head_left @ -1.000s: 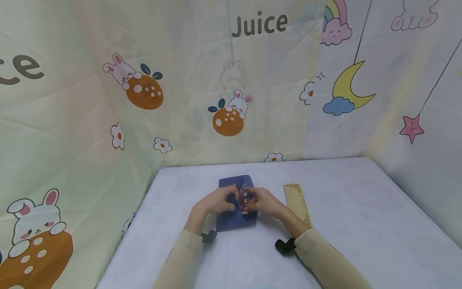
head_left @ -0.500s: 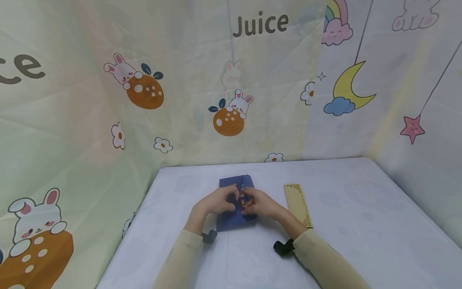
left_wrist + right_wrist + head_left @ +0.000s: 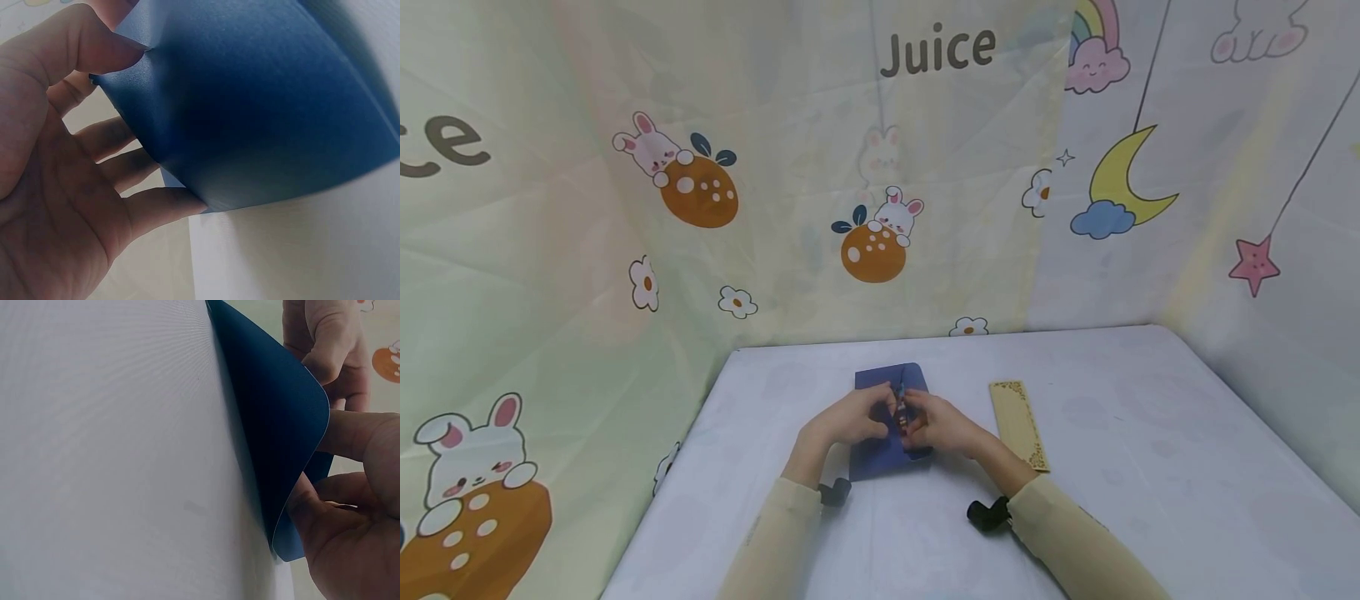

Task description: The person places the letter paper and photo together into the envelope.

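A blue booklet-like card (image 3: 880, 457) lies on the white table, with a colourful printed picture (image 3: 902, 410) showing as a narrow strip between the hands. My left hand (image 3: 852, 417) pinches its edge; in the left wrist view the thumb (image 3: 112, 53) presses on the bowed blue sheet (image 3: 250, 119) with the other fingers behind it. From the other side my right hand (image 3: 949, 425) grips a raised edge. The right wrist view has that blue sheet (image 3: 269, 419) curving up off the table, right fingers (image 3: 353, 434) at its rim. The inner faces are mostly hidden.
A pale yellow strip (image 3: 1019, 425) with brown ornamental borders lies right of the card, close to the right forearm. Black wrist-camera mounts (image 3: 989, 515) sit at the cuffs. Printed cloth walls (image 3: 805, 250) enclose the white table (image 3: 1120, 467).
The right hand has shifted slightly left, and the picture strip between the hands has become narrower as the right edge tilts up. The left hand stays put.
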The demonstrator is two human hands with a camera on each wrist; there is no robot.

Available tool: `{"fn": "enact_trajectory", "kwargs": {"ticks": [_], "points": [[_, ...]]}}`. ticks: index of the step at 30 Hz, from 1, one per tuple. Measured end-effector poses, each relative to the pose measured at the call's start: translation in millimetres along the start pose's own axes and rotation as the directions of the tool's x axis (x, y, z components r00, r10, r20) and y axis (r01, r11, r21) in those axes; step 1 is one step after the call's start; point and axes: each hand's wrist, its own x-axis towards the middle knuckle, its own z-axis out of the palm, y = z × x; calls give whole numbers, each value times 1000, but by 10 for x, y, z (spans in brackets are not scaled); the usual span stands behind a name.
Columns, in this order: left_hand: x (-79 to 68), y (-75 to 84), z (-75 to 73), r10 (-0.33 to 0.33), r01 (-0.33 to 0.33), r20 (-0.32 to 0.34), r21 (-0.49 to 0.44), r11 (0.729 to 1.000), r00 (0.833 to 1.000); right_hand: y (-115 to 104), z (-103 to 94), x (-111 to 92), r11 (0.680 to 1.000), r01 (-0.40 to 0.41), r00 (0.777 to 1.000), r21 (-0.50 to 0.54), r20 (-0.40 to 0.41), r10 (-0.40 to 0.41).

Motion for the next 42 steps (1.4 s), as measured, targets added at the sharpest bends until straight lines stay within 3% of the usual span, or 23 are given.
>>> {"fn": "enact_trajectory", "kwargs": {"ticks": [11,17,24,28,42], "points": [[8,-13,-5,7,-7,3,0,1000,1000,-56,-68,-34,1000,17,1000,2,-10,-17],[15,-10,0,12,-12,-2,7,1000,1000,-85,-190,-68,992,-27,995,-123,-95,15],[4,20,4,-21,21,-1,9,1000,1000,-105,-376,-104,928,-53,983,-370,-184,-17],[3,21,3,-20,20,-2,12,1000,1000,-91,-471,-135,894,-59,982,-445,-189,-29],[10,2,10,-27,27,4,-8,1000,1000,-24,-673,-209,808,-164,980,-565,-184,70]]}}
